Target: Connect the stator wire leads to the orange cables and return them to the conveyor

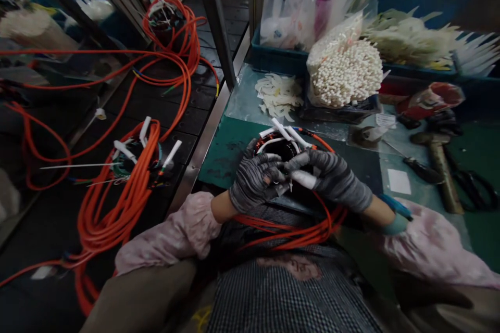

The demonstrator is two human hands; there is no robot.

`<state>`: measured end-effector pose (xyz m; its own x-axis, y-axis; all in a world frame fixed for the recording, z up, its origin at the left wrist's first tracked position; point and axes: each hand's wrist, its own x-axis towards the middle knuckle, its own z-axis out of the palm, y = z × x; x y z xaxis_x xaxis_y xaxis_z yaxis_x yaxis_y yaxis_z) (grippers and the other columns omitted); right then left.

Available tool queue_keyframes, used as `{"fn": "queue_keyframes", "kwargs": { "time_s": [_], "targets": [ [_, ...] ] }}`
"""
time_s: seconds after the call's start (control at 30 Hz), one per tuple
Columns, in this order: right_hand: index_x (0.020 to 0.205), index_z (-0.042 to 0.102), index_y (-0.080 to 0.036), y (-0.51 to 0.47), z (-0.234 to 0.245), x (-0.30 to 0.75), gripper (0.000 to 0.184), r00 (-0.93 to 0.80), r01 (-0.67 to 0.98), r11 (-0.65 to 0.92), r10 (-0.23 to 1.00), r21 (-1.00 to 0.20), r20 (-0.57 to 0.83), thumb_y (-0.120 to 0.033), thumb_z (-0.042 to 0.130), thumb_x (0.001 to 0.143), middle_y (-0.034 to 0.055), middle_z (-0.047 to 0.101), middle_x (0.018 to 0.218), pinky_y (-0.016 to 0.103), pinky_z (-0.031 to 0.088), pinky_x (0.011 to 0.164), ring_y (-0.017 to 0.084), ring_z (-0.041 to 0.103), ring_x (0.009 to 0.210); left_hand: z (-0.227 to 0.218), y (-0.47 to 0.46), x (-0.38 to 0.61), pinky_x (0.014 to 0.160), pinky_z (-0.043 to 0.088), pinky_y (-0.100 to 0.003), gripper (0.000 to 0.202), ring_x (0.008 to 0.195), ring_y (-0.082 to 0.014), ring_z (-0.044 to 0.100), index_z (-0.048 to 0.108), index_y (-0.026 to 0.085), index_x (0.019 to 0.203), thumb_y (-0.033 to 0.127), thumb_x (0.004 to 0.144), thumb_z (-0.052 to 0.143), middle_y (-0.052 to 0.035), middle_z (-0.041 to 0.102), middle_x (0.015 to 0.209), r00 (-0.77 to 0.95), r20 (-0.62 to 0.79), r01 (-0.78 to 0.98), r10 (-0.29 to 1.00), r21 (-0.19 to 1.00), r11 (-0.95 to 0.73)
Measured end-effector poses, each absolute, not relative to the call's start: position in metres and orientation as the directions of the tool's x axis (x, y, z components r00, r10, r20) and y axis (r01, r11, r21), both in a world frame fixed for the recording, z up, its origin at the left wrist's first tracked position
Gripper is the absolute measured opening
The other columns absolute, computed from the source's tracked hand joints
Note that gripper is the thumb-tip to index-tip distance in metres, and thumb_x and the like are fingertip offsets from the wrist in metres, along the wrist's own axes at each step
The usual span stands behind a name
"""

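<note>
A ring-shaped motor stator (276, 141) with copper windings sits on the bench close to my body, with white sleeves (282, 129) sticking up from its far side. My left hand (258, 179), in a grey striped knit glove, is bent round its near left side with fingertips pinched together. From the right, my right hand (332, 177) meets it at the near rim; its fingers are closed too, and white wrapping covers one fingertip. Whatever small piece lies between the fingertips is hidden. Orange cable (297, 234) from the stator loops across my lap.
Left of the bench, two more stators with coiled orange cable (113, 203) rest on a dark slatted surface. Bundled white tubes (347, 75), loose white strips (279, 94) and a blue bin (281, 60) stand behind. A hammer (439, 166), scissors (474, 184) and a screwdriver (422, 169) lie right.
</note>
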<state>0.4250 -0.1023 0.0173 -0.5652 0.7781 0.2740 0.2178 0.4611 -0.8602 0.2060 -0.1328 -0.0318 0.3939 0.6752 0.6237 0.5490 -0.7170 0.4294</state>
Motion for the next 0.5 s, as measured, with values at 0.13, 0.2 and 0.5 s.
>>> {"fn": "queue_keyframes", "kwargs": {
  "time_s": [0.13, 0.2, 0.5],
  "targets": [
    [0.103, 0.079, -0.027, -0.11, 0.007, 0.434, 0.015, -0.672, 0.276, 0.695, 0.633, -0.663, 0.384, -0.029, 0.065, 0.098, 0.0036, 0.077, 0.09, 0.033, 0.059, 0.077, 0.017, 0.07, 0.082, -0.032, -0.134, 0.205, 0.135, 0.017, -0.059, 0.021, 0.106, -0.0229, 0.076, 0.069, 0.024, 0.086, 0.043, 0.093, 0.069, 0.0005, 0.081, 0.099, 0.414, 0.575, 0.552, 0.706, 0.458, -0.697],
    [0.106, 0.078, -0.026, -0.115, 0.004, 0.437, 0.016, -0.646, 0.349, 0.681, 0.673, -0.644, 0.361, -0.033, 0.064, 0.1, 0.0044, 0.076, 0.091, 0.035, 0.059, 0.079, 0.019, 0.07, 0.083, -0.031, -0.134, 0.204, 0.134, 0.02, -0.059, 0.016, 0.106, -0.0235, 0.076, 0.07, 0.023, 0.087, 0.039, 0.091, 0.071, 0.0002, 0.081, 0.098, 0.42, 0.573, 0.538, 0.703, 0.466, -0.702],
    [0.092, 0.074, -0.027, -0.113, 0.012, 0.406, 0.026, -0.61, 0.318, 0.575, 0.733, -0.754, 0.301, -0.038, 0.052, 0.102, 0.0044, 0.075, 0.088, 0.04, 0.06, 0.081, 0.022, 0.07, 0.082, -0.026, -0.131, 0.204, 0.134, 0.011, -0.065, 0.018, 0.105, -0.0258, 0.077, 0.073, 0.023, 0.099, 0.039, 0.093, 0.068, -0.002, 0.081, 0.099, 0.429, 0.549, 0.565, 0.717, 0.457, -0.687]
  ]
}}
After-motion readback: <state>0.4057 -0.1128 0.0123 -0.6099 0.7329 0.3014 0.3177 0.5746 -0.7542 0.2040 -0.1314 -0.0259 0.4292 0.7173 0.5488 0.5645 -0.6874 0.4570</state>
